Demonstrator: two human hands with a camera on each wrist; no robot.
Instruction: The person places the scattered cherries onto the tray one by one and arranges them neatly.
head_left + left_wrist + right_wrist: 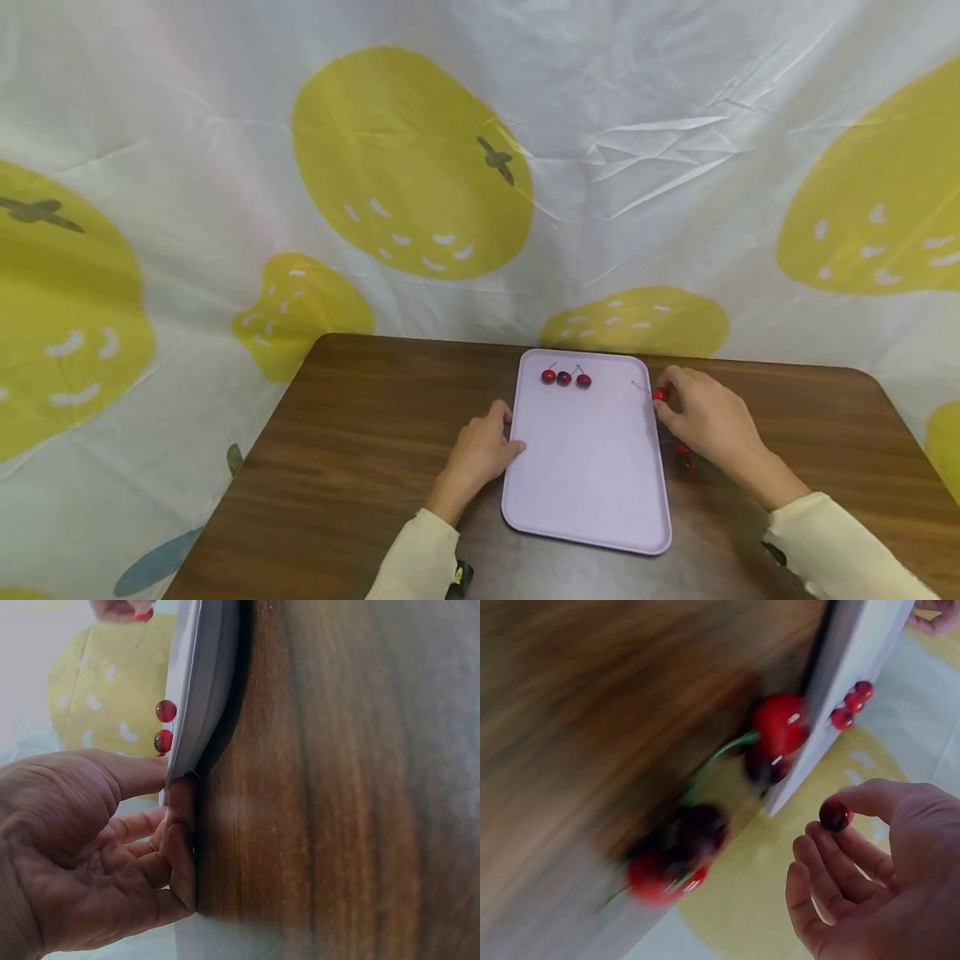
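Note:
A pale lilac tray (585, 467) lies on the table, with three dark red cherries (564, 379) in a row near its far left corner. My left hand (478, 450) grips the tray's left edge, thumb on the rim and fingers at the underside, as the left wrist view shows. Between thumb and fingertips, my right hand (708, 417) pinches a single cherry (835, 813) by its round body, just over the tray's right rim. Its thin stem points left. More cherries (780, 724) lie on the table beside the tray's right side, partly beneath my right hand.
The dark wooden table (360, 467) extends on both sides of the tray. Behind its far edge hangs a white curtain (600, 167) printed with yellow lemons. The tray's raised rim (663, 500) runs near the loose cherries.

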